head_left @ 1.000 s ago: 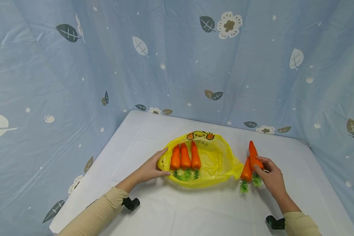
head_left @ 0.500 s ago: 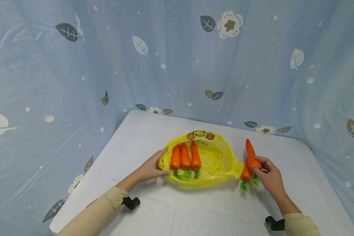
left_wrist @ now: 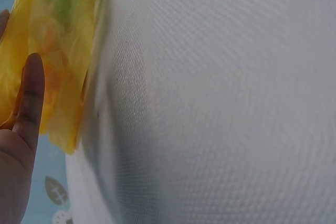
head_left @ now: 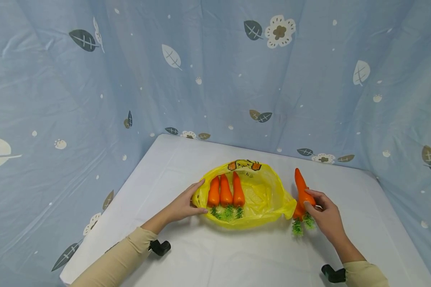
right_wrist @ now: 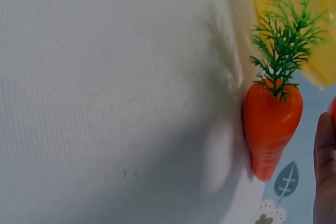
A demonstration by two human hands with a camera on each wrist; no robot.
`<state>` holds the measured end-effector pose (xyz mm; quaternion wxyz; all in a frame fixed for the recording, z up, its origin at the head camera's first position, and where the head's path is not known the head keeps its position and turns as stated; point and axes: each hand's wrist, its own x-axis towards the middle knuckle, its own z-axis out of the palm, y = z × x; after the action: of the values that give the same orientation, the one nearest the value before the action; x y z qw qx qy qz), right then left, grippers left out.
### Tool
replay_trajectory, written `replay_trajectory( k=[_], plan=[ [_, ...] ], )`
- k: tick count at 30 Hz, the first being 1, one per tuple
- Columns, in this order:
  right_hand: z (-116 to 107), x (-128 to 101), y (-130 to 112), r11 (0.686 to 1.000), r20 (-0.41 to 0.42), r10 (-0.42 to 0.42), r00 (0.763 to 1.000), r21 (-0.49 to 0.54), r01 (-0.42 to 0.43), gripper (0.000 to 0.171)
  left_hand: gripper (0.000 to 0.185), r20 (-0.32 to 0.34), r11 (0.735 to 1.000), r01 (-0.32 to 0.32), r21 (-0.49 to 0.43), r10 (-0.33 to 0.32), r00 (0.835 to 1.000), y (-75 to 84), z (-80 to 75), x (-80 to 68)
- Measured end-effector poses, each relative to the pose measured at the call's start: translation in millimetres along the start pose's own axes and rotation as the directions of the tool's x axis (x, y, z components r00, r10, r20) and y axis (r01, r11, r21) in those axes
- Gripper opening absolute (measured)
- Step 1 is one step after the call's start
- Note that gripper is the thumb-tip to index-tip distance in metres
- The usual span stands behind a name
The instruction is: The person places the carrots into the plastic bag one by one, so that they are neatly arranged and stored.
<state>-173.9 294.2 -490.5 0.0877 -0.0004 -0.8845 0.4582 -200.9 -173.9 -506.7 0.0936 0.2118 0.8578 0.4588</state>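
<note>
An open yellow plastic bag [head_left: 256, 195] with a cartoon print lies mid-table. Inside, on its left side, three toy carrots [head_left: 225, 193] rest side by side, green tops toward me. My left hand [head_left: 181, 206] holds the bag's left end, thumb at the front rim and fingers farther back; the thumb lies along the yellow plastic in the left wrist view. Right of the bag, my right hand [head_left: 325, 213] pinches an orange carrot [head_left: 300, 183] between thumb and fingers. It partly covers another carrot [right_wrist: 270, 124], which lies on the cloth close to the bag's twisted right end.
White cloth covers the table [head_left: 215, 255]. Blue curtains [head_left: 215, 79] with leaf and flower prints hang behind and along both sides. Black camera mounts [head_left: 160, 247] sit at the wrists.
My right hand has shifted left with the carrot, bringing it over the carrot lying beneath and nearer the bag. My left hand and the bag have stayed in place.
</note>
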Motion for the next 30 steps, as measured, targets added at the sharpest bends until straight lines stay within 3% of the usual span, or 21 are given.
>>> replay_trajectory(
  k=[30],
  plan=[
    [7.5, -5.6, -15.5, 0.989, 0.001, -0.117, 0.993, 0.093, 0.116, 0.041, 0.100, 0.002, 1.000, 0.017, 0.006, -0.017, 1.000, 3.4, 0.2, -0.2]
  ],
)
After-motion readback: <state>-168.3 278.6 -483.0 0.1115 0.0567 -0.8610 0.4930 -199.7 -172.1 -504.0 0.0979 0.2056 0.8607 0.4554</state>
